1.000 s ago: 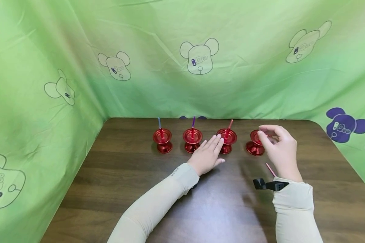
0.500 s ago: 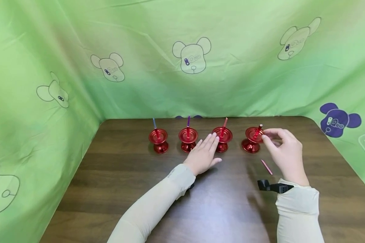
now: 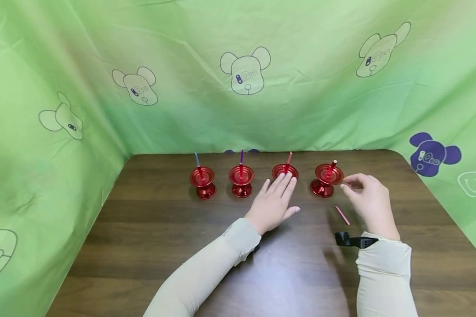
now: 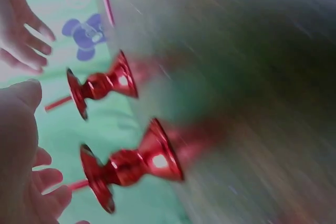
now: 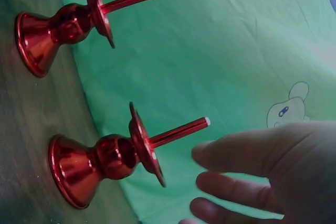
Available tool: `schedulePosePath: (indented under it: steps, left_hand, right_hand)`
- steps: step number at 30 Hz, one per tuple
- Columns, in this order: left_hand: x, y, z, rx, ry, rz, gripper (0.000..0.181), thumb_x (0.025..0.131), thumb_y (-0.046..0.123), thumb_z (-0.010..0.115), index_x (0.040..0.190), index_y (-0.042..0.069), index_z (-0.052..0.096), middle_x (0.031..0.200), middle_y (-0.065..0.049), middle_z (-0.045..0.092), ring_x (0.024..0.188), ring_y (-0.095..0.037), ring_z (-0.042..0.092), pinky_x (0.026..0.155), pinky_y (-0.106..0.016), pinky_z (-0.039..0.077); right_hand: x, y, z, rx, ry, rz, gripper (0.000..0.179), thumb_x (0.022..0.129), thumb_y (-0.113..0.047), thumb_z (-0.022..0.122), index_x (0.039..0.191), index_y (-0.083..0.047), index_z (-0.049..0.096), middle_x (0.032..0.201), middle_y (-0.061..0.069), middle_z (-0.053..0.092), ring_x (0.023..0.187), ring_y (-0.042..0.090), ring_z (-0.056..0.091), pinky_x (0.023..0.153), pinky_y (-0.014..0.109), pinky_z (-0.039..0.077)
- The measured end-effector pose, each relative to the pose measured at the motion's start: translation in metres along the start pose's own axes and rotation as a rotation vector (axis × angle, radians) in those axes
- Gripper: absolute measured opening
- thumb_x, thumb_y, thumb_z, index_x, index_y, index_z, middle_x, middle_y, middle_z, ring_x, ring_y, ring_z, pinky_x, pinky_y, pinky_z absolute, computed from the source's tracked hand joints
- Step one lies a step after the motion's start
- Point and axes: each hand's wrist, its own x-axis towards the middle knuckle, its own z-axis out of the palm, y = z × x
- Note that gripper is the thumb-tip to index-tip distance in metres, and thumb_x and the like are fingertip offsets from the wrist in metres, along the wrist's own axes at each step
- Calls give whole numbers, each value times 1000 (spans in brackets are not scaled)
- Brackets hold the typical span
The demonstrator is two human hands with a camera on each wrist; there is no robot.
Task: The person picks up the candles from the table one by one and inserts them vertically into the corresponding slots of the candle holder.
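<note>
Four red metal candle holders stand in a row on the table. My left hand (image 3: 270, 206) reaches over the third candle holder (image 3: 279, 169) from the left, its fingers straight in front of the dish; contact cannot be told. A coral candle (image 3: 289, 157) rises from that holder. At the rightmost candle holder (image 3: 322, 187), my right hand (image 3: 370, 202) hovers beside the dish with bent fingers around nothing. In the right wrist view its fingers (image 5: 231, 153) are apart from the holder's upright red tube (image 5: 181, 132), which shows a white tip. A pink candle (image 3: 342, 215) lies in front.
Further left stand a candle holder (image 3: 242, 190) with a purple candle (image 3: 242, 156) and another candle holder (image 3: 206, 191) with a blue candle (image 3: 197, 159). Green patterned cloth (image 3: 182, 110) hangs behind and beside the wooden table (image 3: 150, 246).
My right hand has drawn back from above the rightmost holder to its right side, uncovering the upright tube. My left hand now covers more of the third holder. The view has shifted slightly.
</note>
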Motion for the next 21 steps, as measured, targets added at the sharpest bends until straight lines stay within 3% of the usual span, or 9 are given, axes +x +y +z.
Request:
schedulePosePath:
  steps: [3, 7, 13, 17, 21]
  left_hand:
    - [8, 10, -5, 20, 4, 31, 70, 106, 55, 38, 163, 15, 24, 169, -1, 21, 155, -18, 16, 122, -43, 25]
    - [19, 22, -7, 43, -23, 45, 66, 108, 52, 34, 163, 18, 23, 169, 2, 19, 155, -16, 14, 123, -41, 22]
    - [34, 35, -2, 71, -72, 40, 68, 107, 55, 33, 164, 19, 19, 169, 3, 16, 156, -13, 11, 124, -38, 20]
    - [41, 41, 1, 82, -109, 38, 70, 107, 57, 33, 164, 20, 17, 170, 5, 14, 155, -11, 8, 124, -35, 17]
    - [47, 47, 1, 108, -133, 53, 71, 106, 59, 30, 164, 21, 16, 170, 7, 11, 155, -10, 6, 124, -34, 16]
  right_hand:
    - [0, 4, 1, -5, -49, 31, 19, 93, -11, 69, 104, 4, 71, 94, 23, 72, 83, 29, 66, 68, 27, 43]
    - [-1, 10, 1, -11, -136, 74, 19, 91, -8, 69, 104, 6, 71, 93, 23, 74, 81, 31, 69, 67, 31, 47]
    - [-1, 22, 4, -28, -320, 150, 25, 89, -9, 70, 106, 10, 68, 96, 26, 73, 93, 45, 69, 79, 53, 51]
    - [-1, 28, 8, -41, -424, 201, 30, 88, -12, 71, 106, 11, 67, 95, 26, 73, 91, 43, 69, 78, 54, 52]
    - [-1, 30, 10, -52, -472, 227, 33, 86, -14, 74, 104, 12, 67, 89, 22, 74, 77, 30, 69, 70, 44, 52]
